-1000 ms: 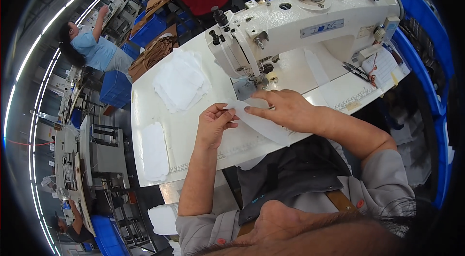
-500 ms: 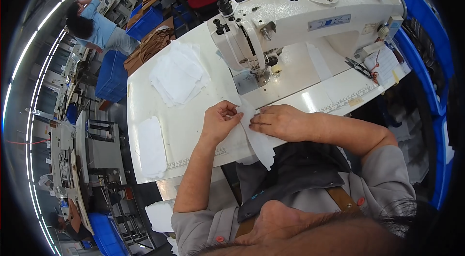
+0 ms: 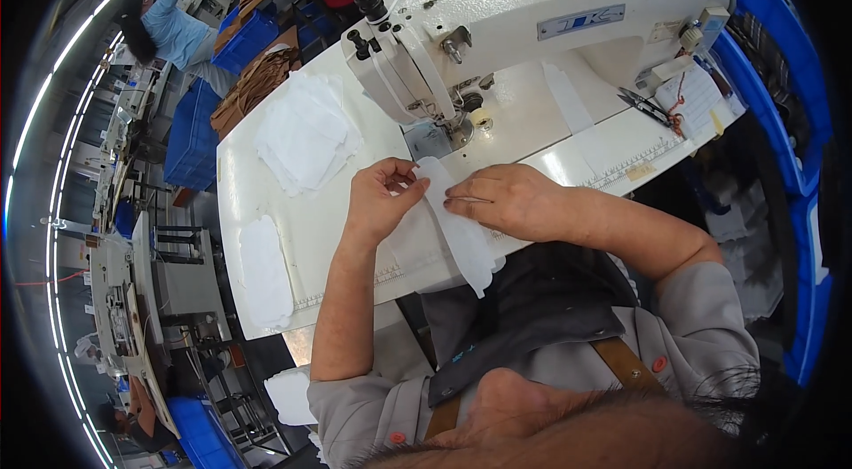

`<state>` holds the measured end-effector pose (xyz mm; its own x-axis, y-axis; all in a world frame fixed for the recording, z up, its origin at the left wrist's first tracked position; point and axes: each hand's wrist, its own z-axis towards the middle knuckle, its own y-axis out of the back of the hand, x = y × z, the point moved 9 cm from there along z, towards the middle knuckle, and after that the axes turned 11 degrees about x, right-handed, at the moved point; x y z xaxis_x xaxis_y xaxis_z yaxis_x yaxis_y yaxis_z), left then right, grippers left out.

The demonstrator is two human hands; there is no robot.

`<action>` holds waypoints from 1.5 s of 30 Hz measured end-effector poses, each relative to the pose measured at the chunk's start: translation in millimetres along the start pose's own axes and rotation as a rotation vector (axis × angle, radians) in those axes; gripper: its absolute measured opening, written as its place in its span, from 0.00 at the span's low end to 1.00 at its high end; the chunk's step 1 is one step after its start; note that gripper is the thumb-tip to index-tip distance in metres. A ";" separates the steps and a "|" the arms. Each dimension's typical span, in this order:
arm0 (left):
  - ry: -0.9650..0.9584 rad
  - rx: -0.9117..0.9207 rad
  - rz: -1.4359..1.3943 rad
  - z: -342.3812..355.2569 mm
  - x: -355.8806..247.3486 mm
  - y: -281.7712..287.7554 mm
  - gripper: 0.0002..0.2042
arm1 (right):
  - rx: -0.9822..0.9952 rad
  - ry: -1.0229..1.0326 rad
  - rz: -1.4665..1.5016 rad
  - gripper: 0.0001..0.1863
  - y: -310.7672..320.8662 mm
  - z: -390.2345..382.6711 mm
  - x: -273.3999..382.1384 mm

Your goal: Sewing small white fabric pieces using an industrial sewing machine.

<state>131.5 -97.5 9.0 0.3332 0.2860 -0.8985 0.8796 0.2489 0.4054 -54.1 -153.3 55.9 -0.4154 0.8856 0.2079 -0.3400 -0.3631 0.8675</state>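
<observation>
A white fabric piece lies on the white sewing table, its far end just in front of the presser foot of the white sewing machine. My left hand pinches the piece's left edge near its top. My right hand lies flat on it, fingers pointing left, pressing it to the table. The near end of the piece hangs over the table's front edge.
A stack of white fabric pieces lies at the table's left back, another white piece at its left front. Scissors and a paper lie right of the machine. Blue bins and other workers stand beyond.
Both hands have shifted the fabric piece toward the presser foot. My left hand now pinches the edge higher up, and my right hand lies flatter on the piece.
</observation>
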 end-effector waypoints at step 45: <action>-0.608 -0.315 1.017 -23.1 -64.6 -29.8 0.12 | 0.105 -0.115 -0.038 0.16 -33.5 6.3 -24.8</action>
<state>75.9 -102.0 58.8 0.9986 0.0232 -0.0475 0.0342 0.4009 0.9155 -27.0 -161.3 24.6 -0.3020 0.9278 0.2190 -0.2616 -0.3015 0.9169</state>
